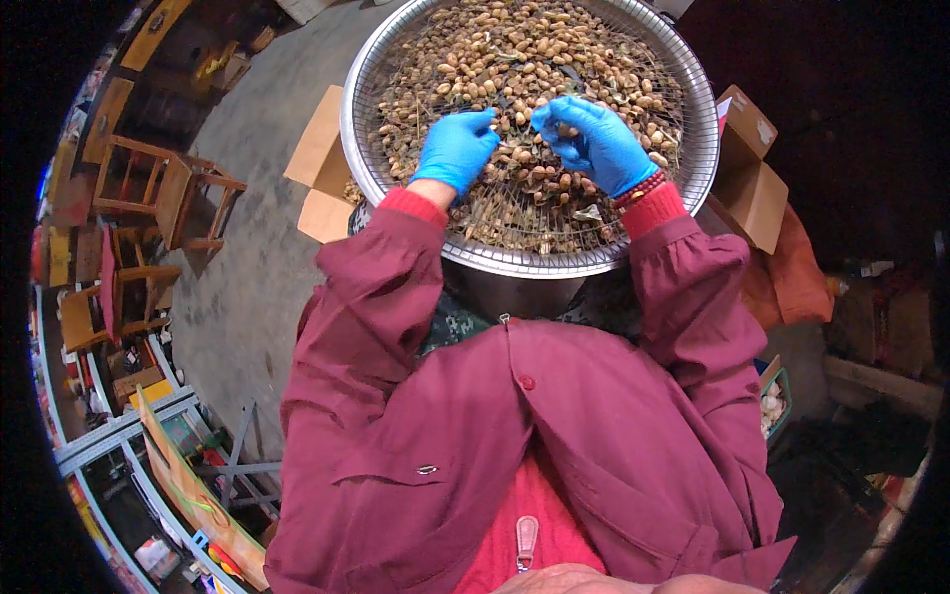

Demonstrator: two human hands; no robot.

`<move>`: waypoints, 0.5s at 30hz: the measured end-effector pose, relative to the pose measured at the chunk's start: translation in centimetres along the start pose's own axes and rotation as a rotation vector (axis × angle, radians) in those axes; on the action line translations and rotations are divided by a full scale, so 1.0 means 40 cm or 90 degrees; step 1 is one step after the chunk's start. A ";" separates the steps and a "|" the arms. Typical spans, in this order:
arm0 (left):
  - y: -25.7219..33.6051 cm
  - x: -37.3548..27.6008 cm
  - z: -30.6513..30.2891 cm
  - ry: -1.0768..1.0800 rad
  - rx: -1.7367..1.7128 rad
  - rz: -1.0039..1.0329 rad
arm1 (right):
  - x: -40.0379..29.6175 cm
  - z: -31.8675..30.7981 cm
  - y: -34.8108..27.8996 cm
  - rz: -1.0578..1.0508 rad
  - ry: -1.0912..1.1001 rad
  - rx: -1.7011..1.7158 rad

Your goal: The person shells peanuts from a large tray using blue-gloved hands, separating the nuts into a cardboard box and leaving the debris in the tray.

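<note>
Unshelled peanuts (534,70) mixed with dry leaves and stems lie on a round wire-mesh sieve (549,241) with a metal rim, in front of me. Blue gloves cover both hands. Over the left part of the sieve is my left hand (456,148), its fingertips low at the peanuts; whether it holds anything is hidden. My right hand (594,141) is to its right, fingers curled, with a peanut showing by the palm; its grip cannot be made out. A red bead bracelet (638,189) circles the right wrist.
Open cardboard boxes flank the sieve, one at left (320,160) and one at right (749,185). A metal vessel (519,293) shows below the rim. Wooden chairs (174,193) and a metal shelf frame (126,431) stand left; a green basket (775,405) is at lower right.
</note>
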State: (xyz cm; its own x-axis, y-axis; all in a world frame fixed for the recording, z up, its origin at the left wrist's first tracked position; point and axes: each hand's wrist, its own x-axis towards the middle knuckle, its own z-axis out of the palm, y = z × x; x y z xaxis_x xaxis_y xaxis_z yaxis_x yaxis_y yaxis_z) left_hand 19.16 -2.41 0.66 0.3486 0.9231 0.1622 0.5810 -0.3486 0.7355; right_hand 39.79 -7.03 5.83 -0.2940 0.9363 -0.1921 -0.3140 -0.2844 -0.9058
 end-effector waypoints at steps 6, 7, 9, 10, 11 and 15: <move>0.006 0.012 0.048 -0.043 0.241 0.067 | 0.036 -0.014 0.112 -0.189 0.125 -0.828; 0.006 0.008 0.046 -0.040 0.216 0.074 | 0.031 0.002 0.109 -0.172 0.136 -0.938; 0.006 0.005 0.043 -0.047 0.194 0.079 | 0.035 0.012 0.116 -0.186 0.122 -0.980; 0.007 0.006 0.042 -0.056 0.197 0.078 | 0.035 0.014 0.119 -0.193 0.116 -1.001; 0.008 0.007 0.043 -0.066 0.199 0.077 | 0.035 0.015 0.120 -0.205 0.107 -1.006; 0.009 0.004 0.042 -0.061 0.175 0.104 | 0.038 0.019 0.117 -0.198 0.076 -1.031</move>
State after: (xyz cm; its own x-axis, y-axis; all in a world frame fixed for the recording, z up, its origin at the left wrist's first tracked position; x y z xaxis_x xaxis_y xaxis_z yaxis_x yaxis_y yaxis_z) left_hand 20.68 -2.67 -0.16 0.5133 0.8366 0.1913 0.6841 -0.5335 0.4974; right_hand 37.17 -7.09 1.59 -0.3135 0.9440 0.1030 0.8862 0.3298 -0.3254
